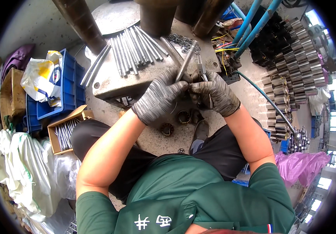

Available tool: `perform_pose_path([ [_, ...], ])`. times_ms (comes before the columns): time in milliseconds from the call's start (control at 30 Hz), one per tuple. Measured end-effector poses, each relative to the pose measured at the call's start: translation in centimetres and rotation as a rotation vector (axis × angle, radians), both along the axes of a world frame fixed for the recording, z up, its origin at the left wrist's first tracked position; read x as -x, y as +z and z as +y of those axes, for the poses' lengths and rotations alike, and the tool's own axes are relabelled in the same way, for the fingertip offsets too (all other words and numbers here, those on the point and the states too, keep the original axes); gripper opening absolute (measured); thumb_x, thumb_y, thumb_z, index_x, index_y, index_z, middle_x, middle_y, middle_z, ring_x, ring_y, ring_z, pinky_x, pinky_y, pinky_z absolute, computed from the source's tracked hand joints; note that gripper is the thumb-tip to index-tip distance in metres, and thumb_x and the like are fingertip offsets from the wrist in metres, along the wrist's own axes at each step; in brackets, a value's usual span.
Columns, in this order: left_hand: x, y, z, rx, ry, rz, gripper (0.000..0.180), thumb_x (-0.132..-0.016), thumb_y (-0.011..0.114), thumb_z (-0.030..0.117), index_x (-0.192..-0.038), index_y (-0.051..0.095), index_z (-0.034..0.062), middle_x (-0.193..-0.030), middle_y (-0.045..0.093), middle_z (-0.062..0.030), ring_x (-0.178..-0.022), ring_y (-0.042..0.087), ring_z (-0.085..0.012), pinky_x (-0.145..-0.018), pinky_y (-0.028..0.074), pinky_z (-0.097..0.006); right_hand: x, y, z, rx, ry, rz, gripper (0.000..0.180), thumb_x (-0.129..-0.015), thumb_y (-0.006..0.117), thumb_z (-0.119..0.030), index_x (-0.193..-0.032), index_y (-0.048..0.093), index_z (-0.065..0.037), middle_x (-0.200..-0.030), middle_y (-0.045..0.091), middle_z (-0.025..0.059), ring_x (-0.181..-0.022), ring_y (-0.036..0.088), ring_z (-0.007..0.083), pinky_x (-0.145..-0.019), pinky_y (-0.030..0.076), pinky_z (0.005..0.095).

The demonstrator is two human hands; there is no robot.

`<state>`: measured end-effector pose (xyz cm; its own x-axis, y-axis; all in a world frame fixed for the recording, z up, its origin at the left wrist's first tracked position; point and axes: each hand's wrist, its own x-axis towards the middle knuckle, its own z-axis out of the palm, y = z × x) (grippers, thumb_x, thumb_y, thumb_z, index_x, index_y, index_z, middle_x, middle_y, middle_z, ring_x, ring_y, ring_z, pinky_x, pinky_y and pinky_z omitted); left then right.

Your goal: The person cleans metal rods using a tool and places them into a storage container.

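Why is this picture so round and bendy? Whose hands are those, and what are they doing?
There's no robot here, just a person! A wide, bendy-looking camera on the person's head looks down, so straight edges curve near the rim. Both hands wear grey, dirty-looking gloves. The left hand grips a metal rod. The right hand holds what looks like a slim pliers-like tool, close to the left hand. In front is a worn work surface. On it lie many shiny rods and a pile of small dark rings.
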<state>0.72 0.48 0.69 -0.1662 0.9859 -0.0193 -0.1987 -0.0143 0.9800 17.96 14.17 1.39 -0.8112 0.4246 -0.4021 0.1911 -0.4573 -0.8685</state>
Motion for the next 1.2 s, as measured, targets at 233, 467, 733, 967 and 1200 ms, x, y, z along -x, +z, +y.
perform_pose_path([
  [233, 1.3, -0.1, 0.3, 0.114, 0.198, -0.517, 0.022, -0.098, 0.066, 0.011, -0.117, 0.055, 0.0079, -0.089, 0.065, -0.0048, -0.061, 0.055, -0.0068, -0.047, 0.041, -0.019, 1.1, -0.1, 1.2, -0.91, -0.066, -0.025, 0.021, -0.086, 0.075, -0.013, -0.099, 0.063, -0.002, -0.081, 0.066, 0.0061, -0.075, 0.061, 0.0162, -0.071, 0.052, 0.0318],
  [467, 1.5, -0.5, 0.3, 0.126, 0.223, -0.46, 0.019, -0.096, 0.066, 0.008, -0.112, 0.056, 0.0052, -0.087, 0.066, -0.0074, -0.06, 0.055, -0.0084, -0.046, 0.043, -0.019, 1.9, -2.2, 7.5, -1.472, -0.21, -0.387, 0.026, -0.086, 0.074, -0.018, -0.101, 0.065, 0.001, -0.085, 0.068, 0.0162, -0.078, 0.064, 0.0308, -0.076, 0.054, 0.0386],
  [733, 1.5, -0.1, 0.1, 0.151, 0.251, -0.479, 0.012, -0.096, 0.063, 0.011, -0.105, 0.057, 0.0062, -0.09, 0.068, -0.009, -0.06, 0.056, -0.0084, -0.046, 0.044, -0.019, 0.5, -2.6, 10.0, -1.143, -0.288, -0.333, 0.041, -0.089, 0.077, -0.031, -0.116, 0.065, -0.001, -0.092, 0.071, 0.0122, -0.084, 0.068, 0.0267, -0.079, 0.055, 0.0388],
  [967, 2.8, -0.5, 0.0, 0.176, 0.327, -0.712, 0.008, -0.096, 0.059, 0.008, -0.103, 0.054, 0.0064, -0.098, 0.07, -0.0127, -0.062, 0.057, -0.008, -0.044, 0.045, -0.017, -0.6, 1.8, 4.0, -0.98, 0.03, -0.059, 0.08, -0.08, 0.073, -0.008, -0.155, 0.046, -0.009, -0.116, 0.06, 0.0033, -0.103, 0.056, 0.0136, -0.093, 0.05, 0.0307],
  [1200, 2.5, -0.7, 0.0, 0.207, 0.37, -0.744, 0.009, -0.098, 0.058, 0.005, -0.106, 0.054, 0.0046, -0.083, 0.062, -0.0067, -0.058, 0.056, -0.0083, -0.042, 0.04, -0.02, 0.5, 3.6, -0.4, -1.818, 0.123, 0.074, 0.066, -0.062, 0.069, 0.001, -0.127, 0.07, -0.009, -0.109, 0.066, 0.016, -0.099, 0.062, 0.0394, -0.09, 0.052, 0.0467],
])
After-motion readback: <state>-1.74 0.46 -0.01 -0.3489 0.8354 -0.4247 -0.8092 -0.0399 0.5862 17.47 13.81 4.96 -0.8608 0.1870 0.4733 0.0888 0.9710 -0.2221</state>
